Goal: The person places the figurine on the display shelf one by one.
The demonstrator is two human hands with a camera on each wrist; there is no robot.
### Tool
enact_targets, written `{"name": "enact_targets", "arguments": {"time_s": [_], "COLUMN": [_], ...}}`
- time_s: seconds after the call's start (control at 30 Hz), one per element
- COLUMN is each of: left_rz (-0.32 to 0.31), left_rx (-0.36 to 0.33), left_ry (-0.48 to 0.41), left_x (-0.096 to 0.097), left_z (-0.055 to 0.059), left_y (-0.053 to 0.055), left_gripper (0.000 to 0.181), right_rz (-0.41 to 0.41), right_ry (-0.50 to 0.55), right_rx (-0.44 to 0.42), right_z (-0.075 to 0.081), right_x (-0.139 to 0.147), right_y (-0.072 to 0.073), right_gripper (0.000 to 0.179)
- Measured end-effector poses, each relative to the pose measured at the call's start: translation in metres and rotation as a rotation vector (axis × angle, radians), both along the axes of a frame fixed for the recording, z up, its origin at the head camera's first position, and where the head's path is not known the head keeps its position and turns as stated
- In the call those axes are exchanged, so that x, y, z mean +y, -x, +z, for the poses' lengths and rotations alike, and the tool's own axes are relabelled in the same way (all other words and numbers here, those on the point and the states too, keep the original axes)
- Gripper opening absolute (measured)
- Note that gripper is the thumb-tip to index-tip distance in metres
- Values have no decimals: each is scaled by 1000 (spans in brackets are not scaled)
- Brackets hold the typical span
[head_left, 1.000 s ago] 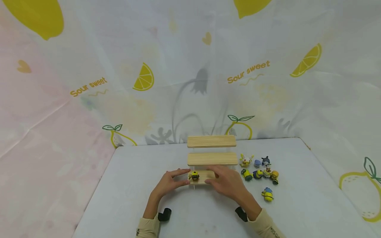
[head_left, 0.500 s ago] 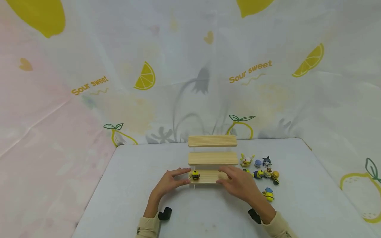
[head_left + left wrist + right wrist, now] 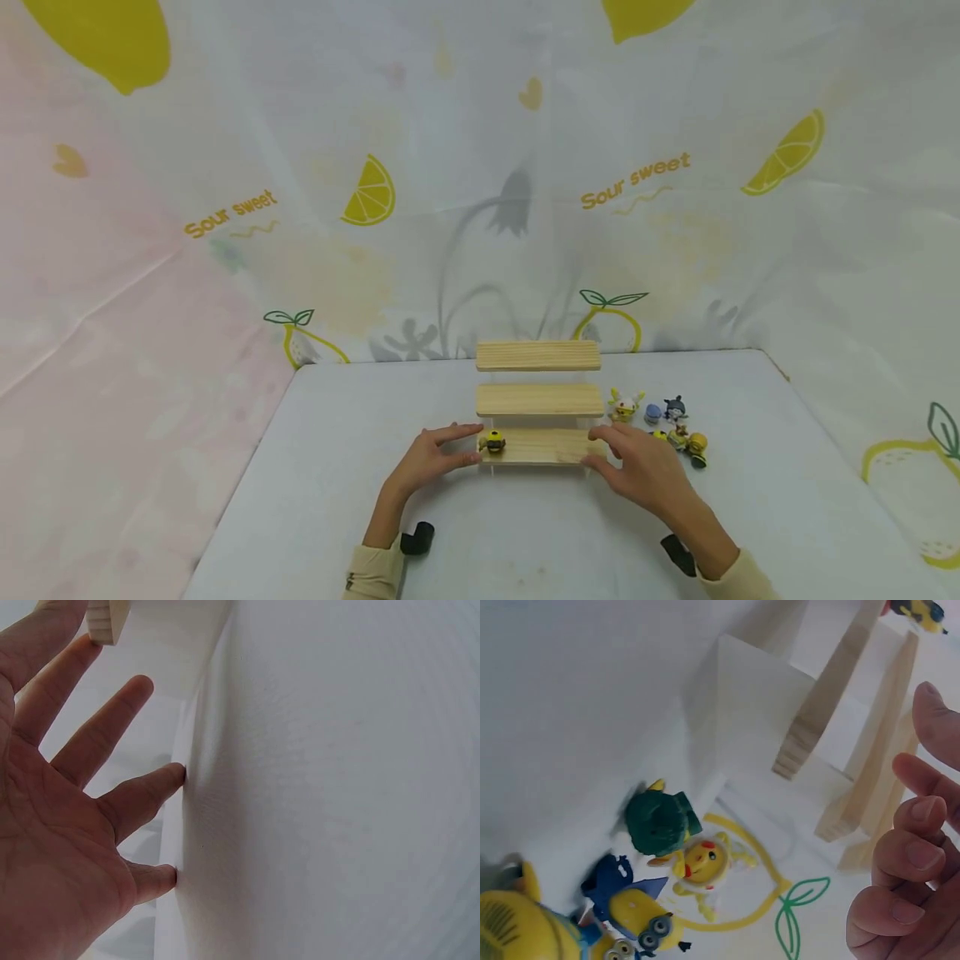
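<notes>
A three-tier wooden display stand has bottom, middle (image 3: 540, 400) and top boards. My left hand (image 3: 433, 454) holds the left end of the bottom board (image 3: 536, 447), thumb at its front edge and index finger at its back edge. In the left wrist view, the index fingertip meets the board's end (image 3: 106, 622) and the other fingers spread out. A small yellow-and-black toy figurine (image 3: 493, 441) stands upright at that end. My right hand (image 3: 641, 467) is at the board's right end, thumb and index finger apart; in the right wrist view nothing is between them.
Right of the stand lie several toy figurines: a white-and-yellow eared one (image 3: 625, 406), a dark-haired one (image 3: 676, 407) and a yellow one (image 3: 697, 446). A green figure (image 3: 658, 821) and a goggled minion (image 3: 641, 915) show in the right wrist view. A lemon-print cloth (image 3: 480, 167) hangs behind.
My right hand has moved right along the bottom board, from near its middle to its right end, and now covers some figurines. My left hand and the figurine on the board stay put.
</notes>
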State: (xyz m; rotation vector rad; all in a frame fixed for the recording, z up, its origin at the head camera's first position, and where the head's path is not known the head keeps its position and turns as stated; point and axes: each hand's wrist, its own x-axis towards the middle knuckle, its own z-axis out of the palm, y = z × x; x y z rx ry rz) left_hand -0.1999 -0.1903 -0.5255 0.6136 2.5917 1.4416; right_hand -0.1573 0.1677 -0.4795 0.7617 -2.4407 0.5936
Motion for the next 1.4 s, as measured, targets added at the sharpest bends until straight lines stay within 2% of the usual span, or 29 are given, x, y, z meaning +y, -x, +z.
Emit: {"name": "enact_targets", "arguments": {"time_s": [0.17, 0.37, 0.6, 0.83, 1.13, 1.4], "left_rz": [1, 0, -4, -1, 9, 4], "left_rx": [-6, -28, -3, -7, -14, -4], "left_ry": [4, 4, 6, -1, 2, 14], "left_x": [0, 1, 0, 0, 0, 0], "left_z": [-1, 0, 0, -2, -1, 0], "left_y": [1, 0, 1, 1, 0, 0], "left_gripper": [50, 50, 49, 49, 48, 49], "right_rz": [-27, -105, -217, -265, -339, -370], "right_ry": [-2, -50, -101, -100, -156, -188], "right_rx": [-27, -52, -125, -155, -351, -398], "right_z": [-1, -2, -4, -6, -7, -17], "right_x": [9, 24, 38, 49, 59, 67], "right_y": [-6, -13, -19, -23, -26, -26], "right_gripper": [33, 35, 36, 37, 40, 46]}}
